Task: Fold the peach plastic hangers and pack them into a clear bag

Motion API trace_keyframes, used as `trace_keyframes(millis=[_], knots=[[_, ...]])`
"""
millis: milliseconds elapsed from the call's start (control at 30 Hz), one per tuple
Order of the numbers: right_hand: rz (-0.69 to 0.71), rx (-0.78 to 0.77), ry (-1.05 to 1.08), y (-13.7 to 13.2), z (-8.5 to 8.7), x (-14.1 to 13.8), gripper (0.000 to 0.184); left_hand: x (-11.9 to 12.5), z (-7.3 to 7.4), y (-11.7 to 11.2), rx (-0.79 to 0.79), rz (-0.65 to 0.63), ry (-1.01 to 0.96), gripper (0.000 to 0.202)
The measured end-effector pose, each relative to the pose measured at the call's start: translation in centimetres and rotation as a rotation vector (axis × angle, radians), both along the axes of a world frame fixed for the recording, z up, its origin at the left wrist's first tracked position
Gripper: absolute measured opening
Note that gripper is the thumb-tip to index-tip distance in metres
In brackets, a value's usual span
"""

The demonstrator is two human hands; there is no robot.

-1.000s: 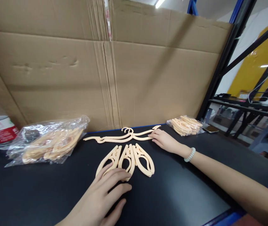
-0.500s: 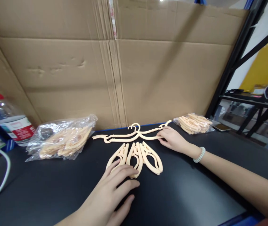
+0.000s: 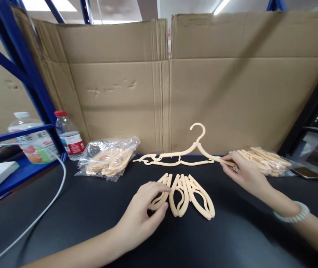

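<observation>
Three folded peach plastic hangers (image 3: 188,190) lie fanned out on the black table (image 3: 91,212). My left hand (image 3: 143,216) curls its fingers around the leftmost folded hanger (image 3: 159,195). My right hand (image 3: 244,174), a pale bead bracelet (image 3: 290,216) on its wrist, pinches the right arm end of an unfolded peach hanger (image 3: 186,152), which stands tilted up with its hook raised against the cardboard.
A clear bag of folded hangers (image 3: 110,160) lies at the left, another bag of hangers (image 3: 265,160) behind my right hand. A cardboard wall (image 3: 203,85) closes the back. A water bottle (image 3: 68,136), a blue shelf (image 3: 13,175), a white cable (image 3: 44,208) and a phone (image 3: 305,172) are around.
My right hand has lifted the unfolded hanger from flat on the table to tilted up. My left hand has closed on the leftmost folded hanger. The view has swung left.
</observation>
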State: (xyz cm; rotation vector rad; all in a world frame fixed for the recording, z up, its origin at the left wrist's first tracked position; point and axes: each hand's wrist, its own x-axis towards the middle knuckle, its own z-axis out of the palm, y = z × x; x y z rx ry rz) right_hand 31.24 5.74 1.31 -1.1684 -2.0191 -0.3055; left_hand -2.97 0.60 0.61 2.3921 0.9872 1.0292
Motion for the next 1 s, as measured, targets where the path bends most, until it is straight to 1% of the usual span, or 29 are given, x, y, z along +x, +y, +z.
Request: trace_keyframes(millis=[67,133,200,267,333,400,467,567,633,700,767,833,900,1000], knots=[[-0.039,0.087,0.018,-0.8,0.7,-0.2,0.011,0.0,-0.1,0.3,-0.114,0.107,-0.153,0.025],[-0.043,0.142,0.027,-1.4,1.0,-0.6,0.013,0.0,-0.2,0.7,-0.22,0.191,-0.349,0.036],[-0.006,0.147,0.016,-1.8,0.9,-1.0,0.013,0.0,-0.1,1.0,-0.333,0.26,-0.535,0.049],[0.054,0.128,-0.017,-1.9,0.5,-1.3,0.014,0.0,0.1,1.2,-0.454,0.29,-0.65,0.051],[0.1,0.104,-0.069,-1.8,0.0,-1.6,0.014,-0.1,0.2,1.3,-0.531,0.265,-0.699,0.049],[0.12,0.099,-0.117,-1.8,-0.4,-1.9,0.015,-0.1,0.0,1.4,-0.527,0.215,-0.693,0.052],[0.133,0.108,-0.148,-2.0,-0.5,-2.2,0.017,-0.2,-0.4,1.4,-0.451,0.188,-0.628,0.058],[0.168,0.12,-0.16,-2.5,-0.4,-2.8,0.02,-0.3,-1.1,1.3,-0.283,0.191,-0.44,0.059],[0.179,0.118,-0.162,-2.9,-0.2,-3.1,0.022,-0.4,-1.4,1.2,-0.223,0.188,-0.329,0.053],[0.182,0.12,-0.166,-3.1,0.0,-3.4,0.025,-0.4,-1.4,1.1,-0.226,0.168,-0.285,0.043],[0.184,0.13,-0.174,-3.2,0.3,-3.4,0.025,-0.4,-1.1,1.1,-0.256,0.154,-0.298,0.037],[0.171,0.14,-0.209,-3.1,0.6,-3.2,0.022,-0.3,-0.9,1.0,-0.28,0.154,-0.326,0.034],[0.116,0.146,-0.28,-2.9,0.8,-2.9,0.018,-0.3,-0.7,1.0,-0.3,0.16,-0.334,0.032],[-0.018,0.189,-0.362,-2.7,0.9,-2.5,0.023,-0.2,-0.5,1.1,-0.329,0.192,-0.34,0.032]])
